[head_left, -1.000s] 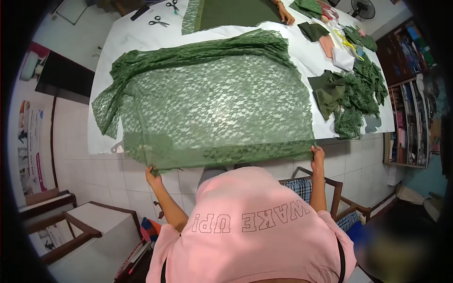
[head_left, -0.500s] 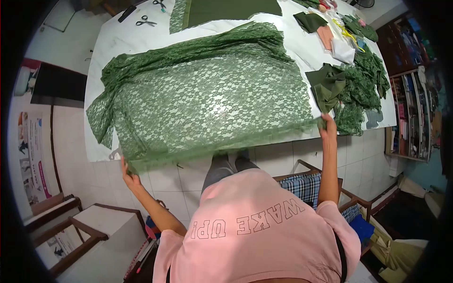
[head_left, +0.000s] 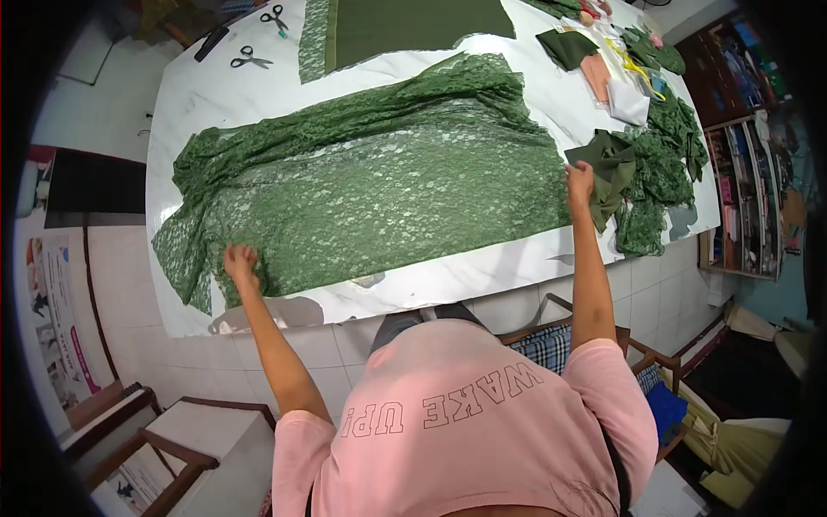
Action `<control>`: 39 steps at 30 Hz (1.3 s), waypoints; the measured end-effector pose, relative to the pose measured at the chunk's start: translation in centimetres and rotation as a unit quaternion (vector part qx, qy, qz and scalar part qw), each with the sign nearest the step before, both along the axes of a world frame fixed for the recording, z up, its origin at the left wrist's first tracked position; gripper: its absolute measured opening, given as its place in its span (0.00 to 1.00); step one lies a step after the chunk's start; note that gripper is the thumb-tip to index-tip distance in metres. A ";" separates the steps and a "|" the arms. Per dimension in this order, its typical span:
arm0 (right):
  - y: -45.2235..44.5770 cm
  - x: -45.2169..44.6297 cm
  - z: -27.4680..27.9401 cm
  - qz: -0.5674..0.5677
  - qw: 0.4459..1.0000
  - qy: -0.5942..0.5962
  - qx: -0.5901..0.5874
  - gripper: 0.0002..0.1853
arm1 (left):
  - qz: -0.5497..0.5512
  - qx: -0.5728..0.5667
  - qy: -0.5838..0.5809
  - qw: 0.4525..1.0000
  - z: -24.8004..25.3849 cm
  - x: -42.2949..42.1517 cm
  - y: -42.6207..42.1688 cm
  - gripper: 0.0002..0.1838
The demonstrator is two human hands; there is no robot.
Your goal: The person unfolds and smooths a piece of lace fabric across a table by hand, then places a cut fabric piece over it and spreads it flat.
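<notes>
At the front of the white table point(head_left: 482, 277), the left hand point(head_left: 242, 264), then the right hand point(head_left: 581, 184), seem to pinch the green lace point(head_left: 405, 194). Its near part lies already flat; toward the table's back, it is still bunched.

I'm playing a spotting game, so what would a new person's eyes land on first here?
Probably the big green lace, spread on the white table, with the left hand at its near left part and the right hand at its right edge. Next, the pink shirt at the bottom, where "WAKE UP!" looks upside down. Two pairs of scissors lie at the table's far left.
</notes>
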State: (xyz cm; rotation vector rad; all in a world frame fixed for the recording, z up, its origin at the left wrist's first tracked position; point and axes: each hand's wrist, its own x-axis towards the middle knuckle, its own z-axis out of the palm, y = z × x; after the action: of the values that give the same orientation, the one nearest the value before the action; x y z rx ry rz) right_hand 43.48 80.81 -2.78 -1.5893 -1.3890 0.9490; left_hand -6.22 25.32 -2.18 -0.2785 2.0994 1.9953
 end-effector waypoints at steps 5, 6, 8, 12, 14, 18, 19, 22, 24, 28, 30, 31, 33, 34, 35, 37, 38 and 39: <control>-4.2 9.3 -4.7 -0.019 0.956 -0.280 0.087 0.16 | 0.175 -0.372 0.063 0.909 -6.8 5.7 -9.6 0.20; -6.1 9.5 -4.1 -0.079 0.954 -0.289 0.027 0.16 | 0.219 -0.355 -0.013 0.909 -8.1 6.6 -10.8 0.20; -7.6 9.3 -4.0 -0.138 0.944 -0.299 -0.036 0.17 | 0.201 -0.326 -0.047 0.923 -4.7 8.5 -8.9 0.20; -8.4 9.6 -4.9 -0.102 0.957 -0.200 -0.184 0.22 | 0.126 -0.252 -0.085 0.956 -3.1 8.8 -5.6 0.19; -7.9 7.4 -4.1 -0.083 0.964 -0.170 -0.186 0.23 | 0.087 -0.245 -0.033 0.965 -4.9 7.2 -5.3 0.19; -7.8 5.6 -2.9 -0.064 0.971 -0.175 -0.148 0.19 | 0.162 -0.195 -0.015 0.967 -4.9 7.3 -5.2 0.14; -7.9 5.4 -2.6 -0.057 0.974 -0.173 -0.133 0.18 | 0.162 -0.195 -0.013 0.967 -5.2 7.6 -6.3 0.14; -8.9 7.0 -2.0 -0.060 0.977 -0.170 -0.115 0.16 | 0.125 -0.066 -0.011 0.990 -5.0 9.8 -10.9 0.10; -9.6 8.8 -2.1 -0.062 0.978 -0.169 -0.107 0.15 | 0.159 -0.098 -0.053 0.981 -4.5 11.2 -12.6 0.09; -8.9 13.0 -5.4 -0.029 0.967 -0.229 -0.107 0.09 | 0.218 -0.123 -0.115 0.961 -4.3 13.6 -14.7 0.10; -9.2 12.5 -4.7 -0.047 0.937 -0.341 -0.052 0.09 | 0.213 -0.099 -0.085 0.968 -4.8 13.5 -16.3 0.15; -8.6 13.1 -5.5 0.002 0.931 -0.363 -0.033 0.16 | 0.225 -0.102 -0.072 0.966 -5.3 12.7 -16.6 0.17; -9.7 9.9 -1.5 0.010 0.857 -0.514 0.048 0.22 | 0.239 -0.106 -0.078 0.962 -7.6 9.9 -18.8 0.24; -9.9 8.3 -0.3 0.030 0.859 -0.508 0.053 0.22 | 0.271 -0.203 -0.032 0.940 -7.2 9.2 -17.8 0.26; -10.1 7.1 0.6 0.065 0.852 -0.512 0.085 0.23 | 0.295 -0.298 0.010 0.908 -6.9 8.7 -16.8 0.28; -10.3 4.8 0.7 0.104 0.841 -0.518 0.118 0.25 | 0.283 -0.319 -0.001 0.904 -7.1 7.4 -18.0 0.26; -10.4 3.4 0.2 0.138 0.846 -0.494 0.143 0.25 | 0.260 -0.335 -0.009 0.906 -7.6 6.7 -18.3 0.24; -10.5 2.0 -0.4 0.171 0.850 -0.468 0.169 0.26 | 0.236 -0.348 -0.018 0.907 -8.4 6.1 -18.5 0.22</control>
State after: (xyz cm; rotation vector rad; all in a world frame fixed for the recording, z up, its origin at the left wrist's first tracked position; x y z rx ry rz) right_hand 45.51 70.28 -3.19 -1.5962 -2.4068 0.0017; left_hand -0.10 6.78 -10.55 -1.0165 2.8497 1.3005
